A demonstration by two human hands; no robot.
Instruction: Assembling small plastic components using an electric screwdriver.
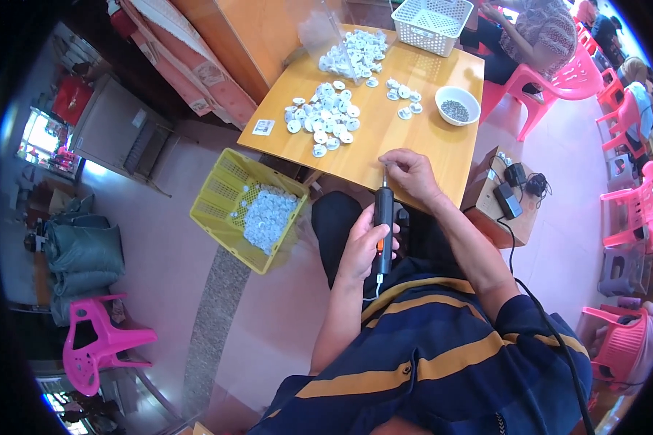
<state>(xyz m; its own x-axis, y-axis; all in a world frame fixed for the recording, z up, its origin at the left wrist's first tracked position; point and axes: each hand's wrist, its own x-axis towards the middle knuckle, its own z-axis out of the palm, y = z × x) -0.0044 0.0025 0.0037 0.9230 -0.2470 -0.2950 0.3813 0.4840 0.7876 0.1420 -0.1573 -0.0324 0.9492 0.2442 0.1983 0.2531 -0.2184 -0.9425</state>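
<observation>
My left hand (pixel 363 246) is wrapped round a black electric screwdriver (pixel 384 206) with an orange switch and a white cable at its lower end. The tool stands out over my lap, its thin bit pointing toward the table's near edge. By the bit's tip my right hand (pixel 412 174) has its thumb and fingers pinched together; whatever they hold is too small to make out. Beyond lies a loose pile of small round white parts (pixel 326 116) on the wooden table (pixel 392 141). A smaller group of these parts (pixel 405 94) sits beside a white bowl (pixel 471 100) of tiny metal pieces.
A clear plastic bag (pixel 326 40) spills more white parts at the table's far side, near a white basket (pixel 429 32). Left of my legs, a yellow crate (pixel 214 185) holds many round parts. On my right, a cardboard box (pixel 490 225) carries power adapters (pixel 508 199) and cables.
</observation>
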